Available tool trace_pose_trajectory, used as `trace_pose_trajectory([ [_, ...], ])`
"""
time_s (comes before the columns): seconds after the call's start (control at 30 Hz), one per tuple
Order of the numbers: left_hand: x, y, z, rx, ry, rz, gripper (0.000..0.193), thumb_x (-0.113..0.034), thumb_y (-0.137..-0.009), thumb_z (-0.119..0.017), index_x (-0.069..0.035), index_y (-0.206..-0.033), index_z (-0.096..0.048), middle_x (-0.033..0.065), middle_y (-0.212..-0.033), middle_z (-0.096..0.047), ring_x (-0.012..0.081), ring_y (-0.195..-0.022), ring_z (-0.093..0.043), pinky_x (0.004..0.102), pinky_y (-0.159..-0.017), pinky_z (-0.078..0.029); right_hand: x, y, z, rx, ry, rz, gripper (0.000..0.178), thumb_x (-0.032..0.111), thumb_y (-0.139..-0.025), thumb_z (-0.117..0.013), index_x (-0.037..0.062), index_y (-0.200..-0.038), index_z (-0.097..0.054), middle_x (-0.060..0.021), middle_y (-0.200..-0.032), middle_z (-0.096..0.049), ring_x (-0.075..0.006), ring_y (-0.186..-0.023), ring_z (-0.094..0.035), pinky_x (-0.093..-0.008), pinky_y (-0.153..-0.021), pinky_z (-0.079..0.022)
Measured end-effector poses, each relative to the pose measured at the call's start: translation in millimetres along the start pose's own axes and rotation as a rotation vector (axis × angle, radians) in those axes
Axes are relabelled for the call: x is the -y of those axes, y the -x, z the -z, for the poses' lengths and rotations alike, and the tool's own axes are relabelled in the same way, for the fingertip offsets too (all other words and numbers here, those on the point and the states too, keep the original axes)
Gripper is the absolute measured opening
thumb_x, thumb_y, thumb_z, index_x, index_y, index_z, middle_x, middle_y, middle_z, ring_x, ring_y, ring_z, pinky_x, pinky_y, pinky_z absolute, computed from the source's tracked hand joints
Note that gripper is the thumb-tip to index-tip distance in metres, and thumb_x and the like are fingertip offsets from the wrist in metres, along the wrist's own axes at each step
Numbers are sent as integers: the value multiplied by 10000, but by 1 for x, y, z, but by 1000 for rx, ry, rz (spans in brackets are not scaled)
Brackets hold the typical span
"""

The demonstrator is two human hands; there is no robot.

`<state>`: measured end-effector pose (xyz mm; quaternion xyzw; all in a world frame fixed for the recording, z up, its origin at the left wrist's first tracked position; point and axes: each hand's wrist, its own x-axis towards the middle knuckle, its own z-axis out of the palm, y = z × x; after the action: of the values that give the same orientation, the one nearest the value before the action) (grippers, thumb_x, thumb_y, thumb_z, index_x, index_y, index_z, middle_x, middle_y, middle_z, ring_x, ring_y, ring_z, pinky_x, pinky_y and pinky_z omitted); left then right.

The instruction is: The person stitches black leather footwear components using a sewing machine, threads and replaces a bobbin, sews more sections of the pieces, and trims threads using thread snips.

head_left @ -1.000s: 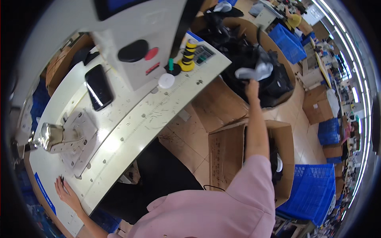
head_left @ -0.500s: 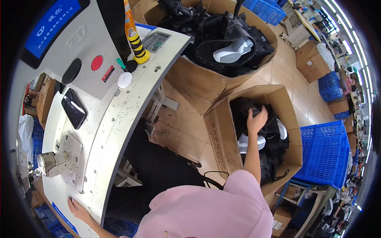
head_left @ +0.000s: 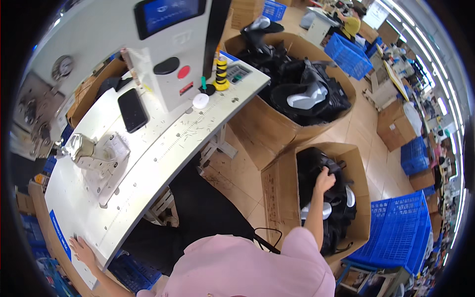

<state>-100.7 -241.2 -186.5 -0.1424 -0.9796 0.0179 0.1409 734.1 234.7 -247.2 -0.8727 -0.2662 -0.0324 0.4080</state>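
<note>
While my left hand (head_left: 83, 251) lay on the near left end of the table (head_left: 148, 183), its fingers were stretched out and slightly apart; I could not tell whether it held anything. Just beyond it stood a metal post (head_left: 83, 148). Farther right, a phone (head_left: 133, 110) lay flat, left of the machine (head_left: 173, 49) and its lit screen (head_left: 170, 12). By the machine's right side sat a white disc (head_left: 201, 101) and a yellow-and-black post (head_left: 221, 76), with dark scraps (head_left: 185, 138) strewn nearer to me.

Right of the table, the far box (head_left: 267, 129) was heaped with black pieces (head_left: 282, 62), one showing a pale lining (head_left: 309, 96). Inside the near box (head_left: 279, 188), my right hand (head_left: 325, 183) had its fingers bent against a black piece (head_left: 311, 163); I could not tell whether they gripped it. White parts (head_left: 324, 212) showed among the pile there. Far off to the right was a person (head_left: 352, 25) in yellow, and a blue crate (head_left: 396, 230) stood just right of the near box.
</note>
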Motion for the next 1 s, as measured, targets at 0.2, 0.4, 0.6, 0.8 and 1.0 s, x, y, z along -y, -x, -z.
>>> trace_pose_trajectory([
  [0.2,-116,45,179,-295,622,-458,368,-95,-992,-402,13,-1337,-472,183,-1377,-480,360,-1316,-404,391,-1084,-316,182,41,166,535,-401,675,189,112,-834,-577,-68,-886,-605,-116,-706,-615,-132,-691,-553,-298,-664,-451],
  [0.4,-250,93,284,-113,1086,-1182,474,-312,-938,-531,9,-1286,-531,183,-1320,-533,314,-1277,-465,464,-1058,-323,305,125,253,1046,-662,1263,280,178,-648,-626,-25,-841,-620,-100,-713,-578,-194,-599,-581,-279,-573,-449],
  [0.6,-258,75,327,247,1063,-1423,625,-445,-857,-625,31,-1252,-538,229,-1185,-598,372,-1167,-541,451,-1023,-366,369,302,194,2289,-1001,1548,441,159,-789,-660,-78,-1140,-537,-201,-918,-615,-360,-788,-617,-385,-701,-488],
  [0.8,-206,43,296,734,1379,-616,227,-116,-890,-622,37,-1055,-591,46,-842,-639,42,-796,-546,216,-682,-434,373,427,163,2496,-864,662,140,146,-938,-602,72,-863,-510,70,-752,-459,13,-702,-434,-161,-632,-377],
  [1.0,-223,2,236,661,1571,-356,210,-131,-948,-555,49,-1041,-607,-4,-854,-630,28,-768,-541,196,-693,-450,397,453,148,2510,-706,787,172,170,-910,-653,35,-938,-550,24,-807,-572,-27,-750,-518,-199,-711,-434],
])
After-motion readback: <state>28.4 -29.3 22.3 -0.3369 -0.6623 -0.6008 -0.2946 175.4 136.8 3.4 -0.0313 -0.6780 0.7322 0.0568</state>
